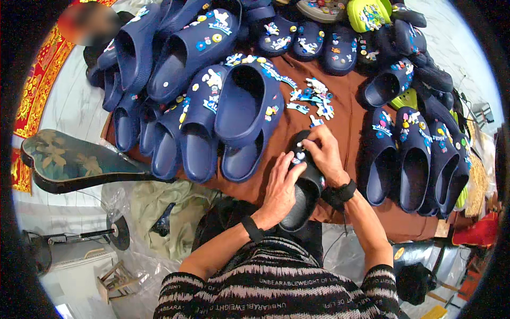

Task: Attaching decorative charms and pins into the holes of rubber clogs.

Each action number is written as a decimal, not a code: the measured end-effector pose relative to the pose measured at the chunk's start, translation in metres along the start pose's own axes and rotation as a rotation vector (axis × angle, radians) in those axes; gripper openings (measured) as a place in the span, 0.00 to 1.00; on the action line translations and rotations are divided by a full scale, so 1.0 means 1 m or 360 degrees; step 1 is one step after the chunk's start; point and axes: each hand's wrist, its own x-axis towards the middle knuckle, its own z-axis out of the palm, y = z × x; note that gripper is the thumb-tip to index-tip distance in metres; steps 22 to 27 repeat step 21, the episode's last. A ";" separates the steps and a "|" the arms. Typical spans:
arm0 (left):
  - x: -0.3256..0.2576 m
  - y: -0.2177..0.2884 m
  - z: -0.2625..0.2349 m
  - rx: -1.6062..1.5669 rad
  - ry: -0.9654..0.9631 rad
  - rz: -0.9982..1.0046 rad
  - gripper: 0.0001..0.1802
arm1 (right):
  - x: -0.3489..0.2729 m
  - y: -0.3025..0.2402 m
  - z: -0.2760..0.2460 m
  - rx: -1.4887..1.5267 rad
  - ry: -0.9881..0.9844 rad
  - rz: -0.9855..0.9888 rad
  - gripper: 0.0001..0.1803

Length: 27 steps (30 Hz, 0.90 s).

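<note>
A black clog (298, 208) lies at the table's near edge in front of my lap, toe pointing away from me. My left hand (278, 186) grips its left side, thumb across the upper. Over the toe, my right hand (325, 153) is closed in a pinch at a small white shoe charm, partly hidden by the fingertips. Another small charm (300, 156) shows on the upper between my hands. Just beyond the toe, a loose pile of colourful shoe charms (317, 98) rests on the brown cloth (342, 114).
Navy slides (199, 151) with charms are stacked to the left, and more navy clogs (380, 173) line the right. Further clogs, including a lime-green one (369, 15), crowd the far side. A padded stool or chair seat (79, 162) stands at the left.
</note>
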 end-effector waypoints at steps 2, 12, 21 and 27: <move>-0.001 -0.002 0.000 -0.0004 0.0074 -0.0071 0.32 | -0.001 -0.010 -0.005 0.0068 -0.0046 0.0010 0.08; 0.000 -0.001 0.004 -0.0087 0.0059 0.0041 0.33 | 0.028 0.013 -0.034 -0.0161 0.0214 0.0357 0.09; -0.006 0.000 -0.007 -0.0099 0.0104 0.0000 0.33 | -0.010 -0.013 0.004 -0.1062 -0.0299 -0.0177 0.17; -0.006 0.000 -0.007 -0.0099 0.0104 0.0000 0.33 | -0.010 -0.013 0.004 -0.1062 -0.0299 -0.0177 0.17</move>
